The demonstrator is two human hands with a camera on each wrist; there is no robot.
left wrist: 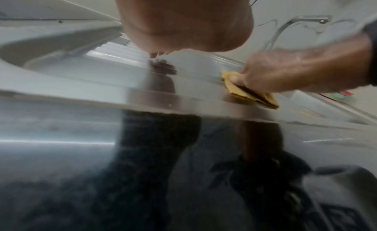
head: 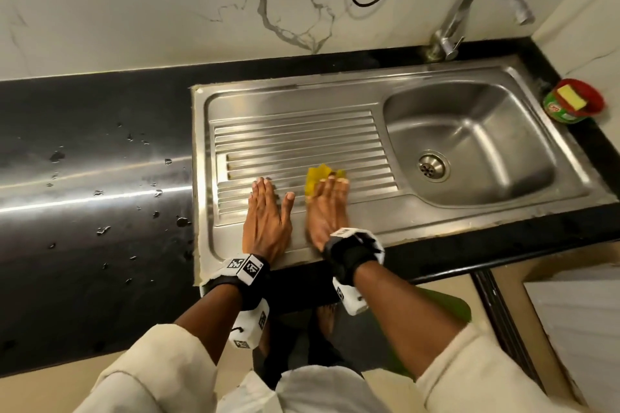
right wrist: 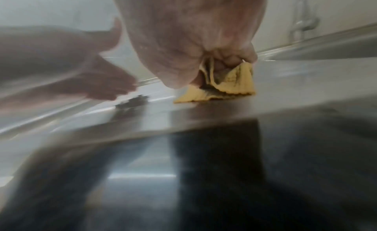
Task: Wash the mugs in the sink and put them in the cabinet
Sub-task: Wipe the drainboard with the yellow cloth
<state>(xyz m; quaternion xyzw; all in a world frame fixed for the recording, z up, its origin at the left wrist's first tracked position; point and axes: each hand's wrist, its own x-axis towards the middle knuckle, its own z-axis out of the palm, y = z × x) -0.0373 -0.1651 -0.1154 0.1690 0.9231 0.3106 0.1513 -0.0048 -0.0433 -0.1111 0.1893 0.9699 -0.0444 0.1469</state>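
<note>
Sink [head: 469,144] drainboard bears two hands: left hand [head: 266,211] flat, right hand [head: 327,208] fingers gripping one yellow cloth [head: 318,178].

text: none legible | green tub [head: 561,110]: label too blurred | wristbands [head: 244,267]: coded squares only

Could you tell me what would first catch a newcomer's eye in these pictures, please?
Two hands lie side by side on the ribbed draining board of the steel sink: the left hand rests flat, and the right hand presses a yellow cloth against the ridges. The basin holds no mugs; a red-and-green tub with a sponge stands at the counter's far right.
</note>
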